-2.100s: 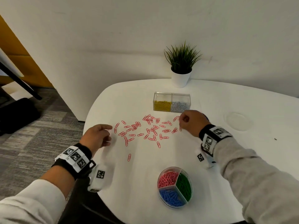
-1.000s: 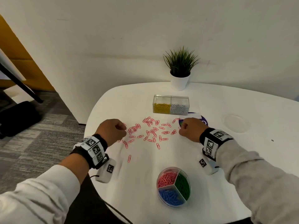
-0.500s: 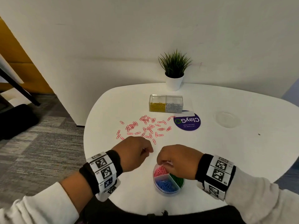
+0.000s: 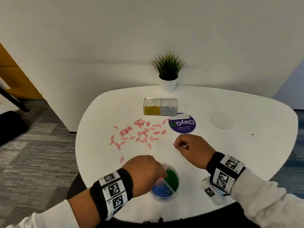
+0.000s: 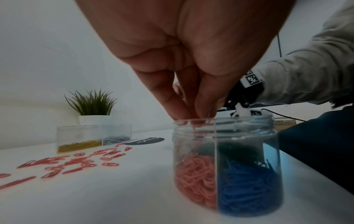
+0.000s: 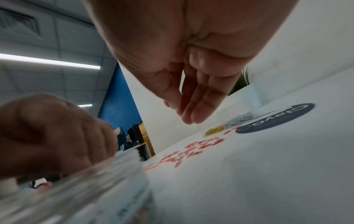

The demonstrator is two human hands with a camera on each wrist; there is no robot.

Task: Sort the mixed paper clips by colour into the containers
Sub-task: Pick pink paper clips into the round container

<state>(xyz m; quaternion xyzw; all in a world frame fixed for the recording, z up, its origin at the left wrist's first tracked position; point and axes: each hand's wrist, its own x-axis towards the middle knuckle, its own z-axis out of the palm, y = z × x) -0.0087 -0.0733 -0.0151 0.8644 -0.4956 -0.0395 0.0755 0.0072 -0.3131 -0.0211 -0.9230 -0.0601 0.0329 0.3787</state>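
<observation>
Head view: "ClayGo" purple sticker (image 4: 182, 123)

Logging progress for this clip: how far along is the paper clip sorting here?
Mostly done: yellow and silver fill the box; pink, green and blue sit in the round jar. In hand: the left hand is over the jar's pink section. Left: pink clips scattered on the table.
</observation>
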